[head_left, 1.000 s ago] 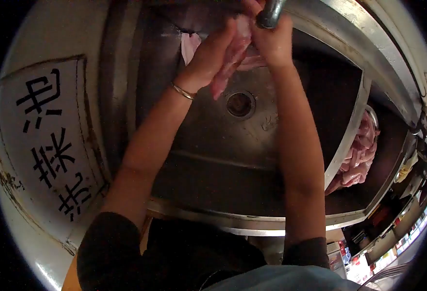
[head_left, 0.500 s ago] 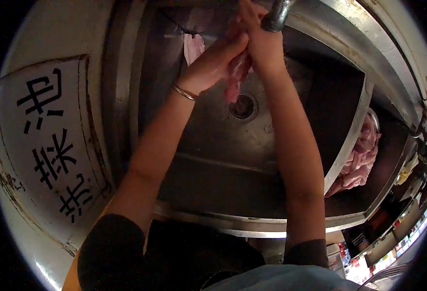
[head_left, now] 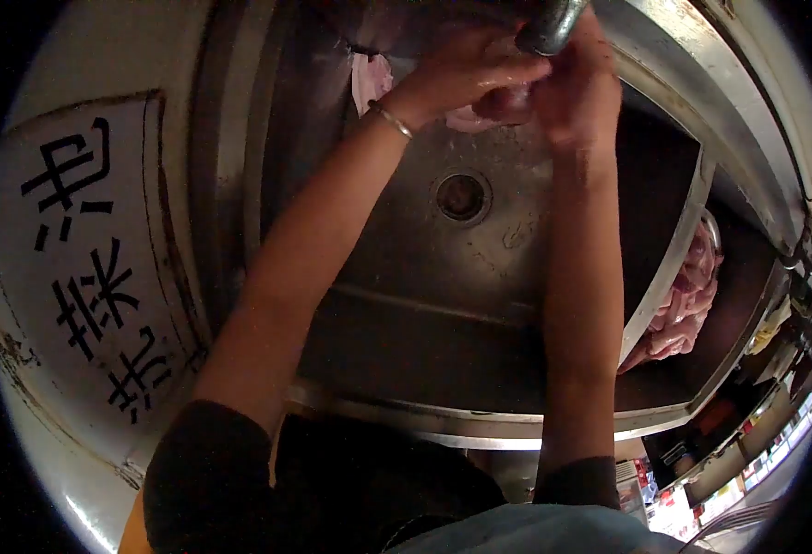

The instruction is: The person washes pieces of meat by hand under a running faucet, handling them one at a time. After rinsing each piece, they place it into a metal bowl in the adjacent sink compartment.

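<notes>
A piece of raw meat (head_left: pixel 507 104) is held between my two hands over the far part of a metal sink (head_left: pixel 406 249), close by the tap (head_left: pixel 552 30). My left hand (head_left: pixel 466 76) wraps over the meat from the left, a bracelet on its wrist. From the right, my right hand (head_left: pixel 583 92) closes around it beside the tap's spout, its fingers partly hidden and smeared by motion. Paler meat (head_left: pixel 468 120) shows just under my left hand. Another pale strip of meat (head_left: pixel 370 81) lies in the sink's far left corner.
A round drain (head_left: pixel 462 197) sits in the sink floor. Right of the metal divider (head_left: pixel 669 249), a second basin holds a heap of raw meat (head_left: pixel 685 309). A white sign (head_left: pixel 87 268) with black characters is on the left. Papers and shelving stand at the lower right.
Both hands have moved right with the meat, drawing it up from above the drain toward the tap. The drain is now fully uncovered, and pale meat shows below my left hand.
</notes>
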Demonstrator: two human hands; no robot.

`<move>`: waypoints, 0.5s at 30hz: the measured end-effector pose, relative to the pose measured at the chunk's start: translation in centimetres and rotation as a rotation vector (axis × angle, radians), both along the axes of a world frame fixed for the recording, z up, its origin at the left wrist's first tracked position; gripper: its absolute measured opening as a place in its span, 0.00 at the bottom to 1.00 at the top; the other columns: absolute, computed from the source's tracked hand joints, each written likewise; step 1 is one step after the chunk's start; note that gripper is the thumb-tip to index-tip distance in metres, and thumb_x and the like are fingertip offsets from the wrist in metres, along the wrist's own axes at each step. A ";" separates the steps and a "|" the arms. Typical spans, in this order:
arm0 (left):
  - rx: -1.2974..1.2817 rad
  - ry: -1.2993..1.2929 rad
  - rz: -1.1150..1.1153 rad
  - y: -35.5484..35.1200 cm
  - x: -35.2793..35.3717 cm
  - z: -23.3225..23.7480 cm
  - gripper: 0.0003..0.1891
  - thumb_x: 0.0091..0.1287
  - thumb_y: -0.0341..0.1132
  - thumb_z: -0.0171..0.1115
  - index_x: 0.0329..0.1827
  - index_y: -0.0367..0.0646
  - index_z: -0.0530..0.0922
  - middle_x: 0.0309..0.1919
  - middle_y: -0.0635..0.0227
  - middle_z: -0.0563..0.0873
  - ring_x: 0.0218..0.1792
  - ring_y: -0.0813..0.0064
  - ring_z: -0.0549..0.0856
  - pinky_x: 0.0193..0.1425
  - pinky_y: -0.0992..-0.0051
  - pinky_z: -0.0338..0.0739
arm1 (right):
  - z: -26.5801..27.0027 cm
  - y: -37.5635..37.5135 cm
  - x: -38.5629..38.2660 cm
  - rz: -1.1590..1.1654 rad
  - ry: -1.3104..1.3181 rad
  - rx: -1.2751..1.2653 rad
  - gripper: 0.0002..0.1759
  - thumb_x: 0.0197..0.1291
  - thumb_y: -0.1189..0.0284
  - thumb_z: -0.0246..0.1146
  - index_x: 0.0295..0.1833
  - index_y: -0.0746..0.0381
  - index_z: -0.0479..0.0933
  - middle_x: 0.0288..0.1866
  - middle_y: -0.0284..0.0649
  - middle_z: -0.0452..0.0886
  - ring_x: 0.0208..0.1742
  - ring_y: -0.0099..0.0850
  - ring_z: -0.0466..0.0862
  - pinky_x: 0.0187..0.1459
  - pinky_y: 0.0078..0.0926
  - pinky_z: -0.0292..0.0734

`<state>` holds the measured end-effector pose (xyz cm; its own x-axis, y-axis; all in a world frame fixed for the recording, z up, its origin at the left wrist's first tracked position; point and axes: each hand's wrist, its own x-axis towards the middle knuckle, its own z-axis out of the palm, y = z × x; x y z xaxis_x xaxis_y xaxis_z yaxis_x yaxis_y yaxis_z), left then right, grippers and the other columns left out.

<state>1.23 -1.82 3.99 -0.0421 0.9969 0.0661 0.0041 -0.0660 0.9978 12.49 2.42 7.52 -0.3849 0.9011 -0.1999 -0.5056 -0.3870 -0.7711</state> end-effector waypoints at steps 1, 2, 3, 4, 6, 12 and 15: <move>-0.032 0.149 -0.011 0.0 0.3 1.2 0.25 0.54 0.49 0.63 0.48 0.38 0.74 0.27 0.71 0.80 0.29 0.77 0.79 0.34 0.77 0.73 | 1.2 0.2 0.1 -0.004 0.082 -0.023 0.14 0.63 0.60 0.50 0.38 0.59 0.72 0.26 0.32 0.72 0.29 0.24 0.74 0.32 0.22 0.70; -0.064 0.299 -0.023 0.0 0.5 1.8 0.24 0.53 0.48 0.64 0.45 0.37 0.75 0.26 0.71 0.80 0.28 0.76 0.79 0.33 0.76 0.72 | 1.9 0.5 0.3 -0.009 0.165 -0.046 0.14 0.63 0.59 0.50 0.37 0.58 0.71 0.23 0.29 0.70 0.27 0.21 0.72 0.31 0.21 0.69; -0.063 0.298 -0.025 0.2 0.8 1.3 0.24 0.53 0.48 0.64 0.45 0.37 0.75 0.26 0.71 0.80 0.28 0.76 0.79 0.33 0.76 0.72 | 0.6 1.4 0.8 0.029 0.224 -0.009 0.13 0.64 0.59 0.48 0.34 0.56 0.70 0.17 0.25 0.63 0.21 0.17 0.66 0.26 0.19 0.65; -0.100 0.141 -0.065 0.4 1.2 0.3 0.24 0.52 0.47 0.65 0.44 0.37 0.75 0.26 0.70 0.81 0.28 0.77 0.79 0.34 0.78 0.72 | 0.9 1.6 1.0 0.026 0.224 -0.008 0.13 0.64 0.59 0.48 0.34 0.56 0.70 0.17 0.25 0.63 0.21 0.17 0.66 0.26 0.19 0.65; -0.140 -0.011 -0.110 0.8 1.1 -1.2 0.23 0.52 0.47 0.66 0.43 0.36 0.76 0.27 0.69 0.81 0.29 0.77 0.79 0.35 0.79 0.72 | 1.4 1.8 1.4 0.025 0.186 0.064 0.13 0.65 0.61 0.47 0.33 0.56 0.70 0.14 0.24 0.57 0.16 0.16 0.59 0.22 0.17 0.62; -0.131 0.010 -0.149 -1.1 -0.9 -2.0 0.21 0.53 0.45 0.65 0.43 0.38 0.76 0.31 0.68 0.81 0.31 0.81 0.79 0.38 0.78 0.74 | 2.8 2.2 2.4 -0.098 0.551 -0.093 0.13 0.65 0.61 0.47 0.35 0.58 0.70 0.12 0.24 0.57 0.14 0.14 0.57 0.23 0.15 0.67; -0.359 -0.317 -0.085 -2.0 -1.3 -1.5 0.16 0.56 0.43 0.62 0.38 0.40 0.77 0.31 0.70 0.80 0.30 0.82 0.77 0.37 0.78 0.73 | -0.1 1.6 4.9 -0.042 0.414 -0.008 0.08 0.62 0.67 0.52 0.38 0.60 0.71 0.21 0.30 0.69 0.23 0.19 0.68 0.30 0.19 0.69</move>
